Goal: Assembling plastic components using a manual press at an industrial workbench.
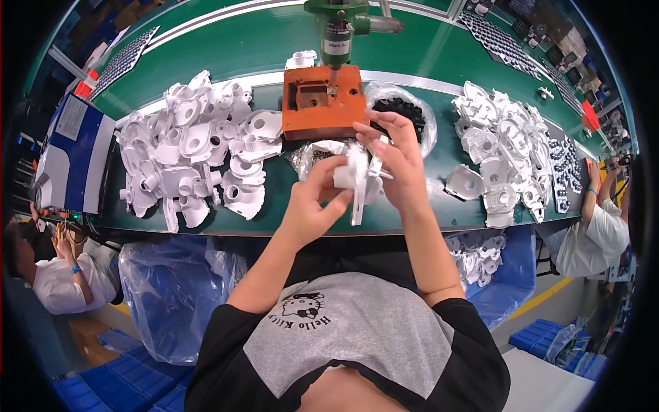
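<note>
Holding a white part (358, 185) edge-on over the workbench (280, 182)

And it's up in the hands, just inside the middle of the near edge! The left hand (309, 207) has it pinched, thumb and fingers closed about the short tube (342, 177). Across from it, the right hand (406, 161) has bent, spread fingers right at the part's other side; whether they grip or merely touch, I cannot tell.

Looks light and stiff, this one, likely hard plastic, perhaps smooth enough to twist in a loose pinch. That tube seems the safest hold; the flat plate (357, 206) should take a steadying finger, while the slim prong (386, 174) might snap if squeezed.

Behind the hands sits an orange block (319, 128), a bag (430, 125) of black pieces (403, 107) beside it. White heaps flank everything: left heap (192, 144) toward the left edge, right heap (506, 154) toward the right.
</note>
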